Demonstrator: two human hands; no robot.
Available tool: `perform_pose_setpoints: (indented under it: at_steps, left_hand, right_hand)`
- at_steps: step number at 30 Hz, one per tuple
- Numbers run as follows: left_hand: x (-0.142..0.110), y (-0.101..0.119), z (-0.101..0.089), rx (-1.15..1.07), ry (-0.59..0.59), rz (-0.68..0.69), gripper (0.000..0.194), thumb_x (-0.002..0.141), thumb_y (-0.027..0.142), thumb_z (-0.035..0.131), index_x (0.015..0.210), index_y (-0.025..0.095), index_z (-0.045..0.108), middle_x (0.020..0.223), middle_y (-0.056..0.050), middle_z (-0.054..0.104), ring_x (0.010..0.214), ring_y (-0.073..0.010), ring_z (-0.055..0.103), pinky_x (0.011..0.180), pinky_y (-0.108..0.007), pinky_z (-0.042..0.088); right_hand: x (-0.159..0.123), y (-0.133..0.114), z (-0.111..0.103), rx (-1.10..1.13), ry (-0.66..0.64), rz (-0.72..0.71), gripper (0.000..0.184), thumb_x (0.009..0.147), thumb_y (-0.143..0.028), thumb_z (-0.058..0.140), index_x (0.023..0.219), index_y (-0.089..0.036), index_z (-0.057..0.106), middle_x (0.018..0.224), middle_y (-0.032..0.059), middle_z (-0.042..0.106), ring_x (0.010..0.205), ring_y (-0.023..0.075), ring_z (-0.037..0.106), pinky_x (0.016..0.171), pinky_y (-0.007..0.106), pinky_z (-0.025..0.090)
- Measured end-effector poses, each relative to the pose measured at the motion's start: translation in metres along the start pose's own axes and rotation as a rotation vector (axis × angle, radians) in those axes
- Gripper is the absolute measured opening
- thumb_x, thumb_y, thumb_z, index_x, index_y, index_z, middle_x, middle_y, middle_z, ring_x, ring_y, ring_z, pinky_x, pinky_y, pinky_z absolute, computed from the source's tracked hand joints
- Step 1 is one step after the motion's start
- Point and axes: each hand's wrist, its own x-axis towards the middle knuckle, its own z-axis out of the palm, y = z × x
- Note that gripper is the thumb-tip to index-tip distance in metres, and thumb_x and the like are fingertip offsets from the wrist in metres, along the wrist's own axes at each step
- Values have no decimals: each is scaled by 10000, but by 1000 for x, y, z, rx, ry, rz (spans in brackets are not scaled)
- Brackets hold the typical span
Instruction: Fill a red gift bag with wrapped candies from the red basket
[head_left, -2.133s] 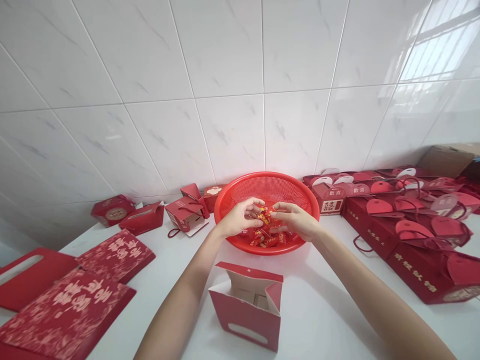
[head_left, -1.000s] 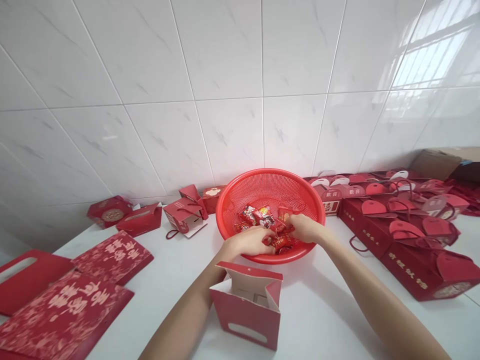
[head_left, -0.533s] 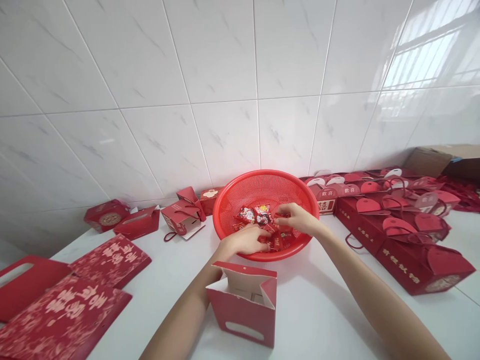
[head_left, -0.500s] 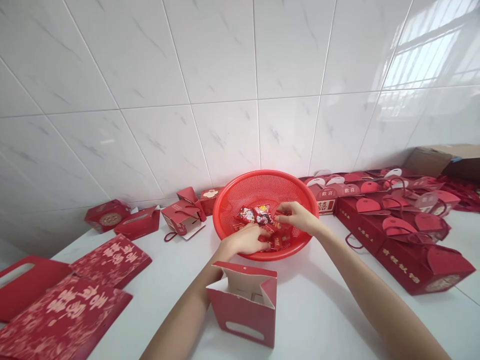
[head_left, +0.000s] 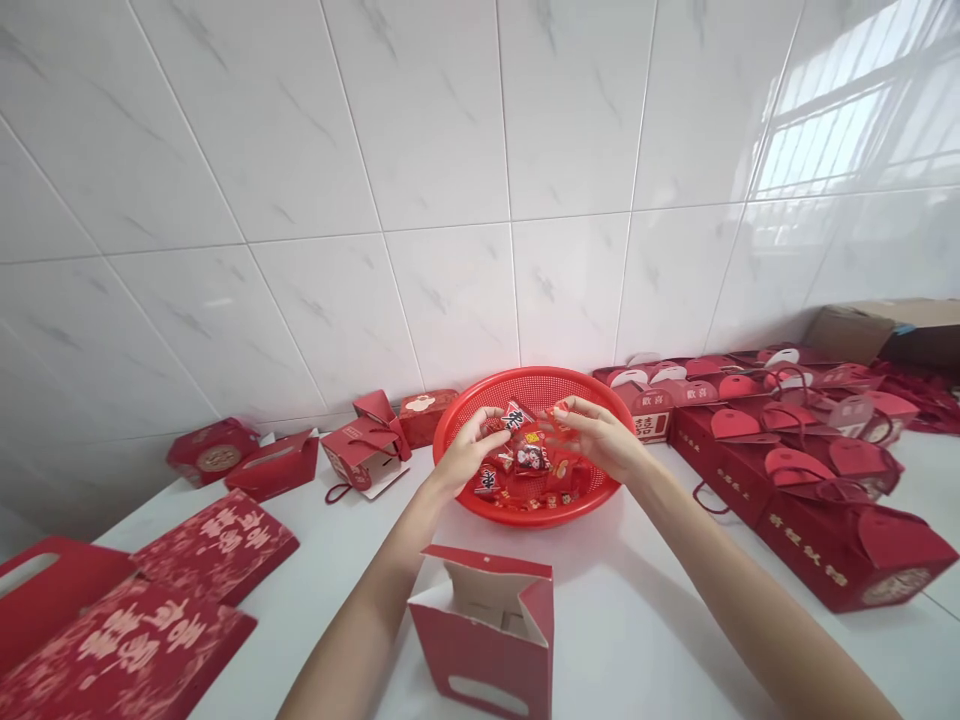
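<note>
Both my hands are raised over a red mesh basket (head_left: 461,405) that stands on the white counter against the tiled wall. My left hand (head_left: 466,452) and my right hand (head_left: 596,437) together clasp a bunch of red wrapped candies (head_left: 529,452) between their curled fingers. More candies (head_left: 517,492) lie on the basket's bottom under the hands. In front of the basket, close to me, an open red paper box (head_left: 484,640) stands upright with its flaps up and nothing visible inside.
Flat red printed cartons (head_left: 214,545) lie at the left front. Small folded red boxes (head_left: 364,450) stand by the wall, left of the basket. Rows of closed red gift boxes (head_left: 795,470) with handles fill the right side. A brown carton (head_left: 862,325) sits at far right.
My hands dipped into the basket's front, gathered candies, and have now lifted them up together toward the basket's middle. The view has shifted slightly.
</note>
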Motion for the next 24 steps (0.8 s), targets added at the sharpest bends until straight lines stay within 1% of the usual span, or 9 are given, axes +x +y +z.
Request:
perform_pose_setpoints:
  at_steps: [3,6,10,13,14,16,18,20,24]
  left_hand:
    - [-3,2,0,-52,-119,5,575,801,448,729,1290,232,517,1142,-64,678,961,-208,679,862,-350,542]
    - [-5,6,3,-37,-169,15,641,793,451,744,1342,227,502,1182,-73,670,985,-208,669,863,-332,533]
    - [-6,8,5,32,-182,30,723,801,445,741,1434,241,458,1299,-84,636,1014,-209,662,875,-330,524]
    - [-6,7,6,71,-203,24,798,818,445,735,1504,221,396,1162,-87,707,976,-220,683,882,-347,519]
    - [-5,6,6,67,-194,15,786,836,445,717,1511,212,388,1110,-85,727,1000,-231,687,911,-358,513]
    - [-3,4,5,78,-84,-19,656,888,439,642,1468,203,442,1118,-95,736,1104,-244,670,976,-368,496]
    - [2,0,4,131,87,-61,487,924,403,561,1365,199,535,1271,-115,684,1229,-244,615,1017,-351,481]
    - [8,-6,2,208,186,-101,405,917,340,535,1290,191,586,1367,-120,629,1290,-244,573,1032,-335,472]
    - [20,-16,-1,371,135,-169,428,835,241,597,1257,180,629,1328,-129,656,1236,-256,607,1002,-329,485]
  right_hand:
    - [-1,6,9,9,-70,11,404,617,-412,913,773,-197,608,876,-13,657,848,149,636,776,281,499]
    - [-2,12,16,-27,-96,-16,388,633,-412,907,745,-185,612,816,-24,645,760,115,601,707,247,467]
    - [-3,15,17,-50,-38,-19,410,596,-412,927,725,-176,617,810,-16,655,746,112,597,690,238,469]
    - [-2,15,15,-5,23,-35,435,582,-434,931,730,-188,604,838,6,677,780,143,626,707,262,506]
    - [-1,15,14,32,57,-47,442,581,-443,929,734,-195,597,859,14,684,819,164,644,739,284,530]
    - [2,14,10,123,151,-63,448,575,-439,927,731,-210,575,879,26,685,909,213,665,822,351,569]
    - [6,15,7,201,262,-74,439,570,-405,924,711,-219,553,855,22,668,944,231,663,873,399,582]
    - [9,16,5,224,341,-95,442,558,-379,922,675,-218,527,799,8,639,902,215,651,857,391,587]
    - [6,20,11,102,326,-115,461,555,-446,897,657,-211,513,734,-12,610,797,185,613,740,330,553]
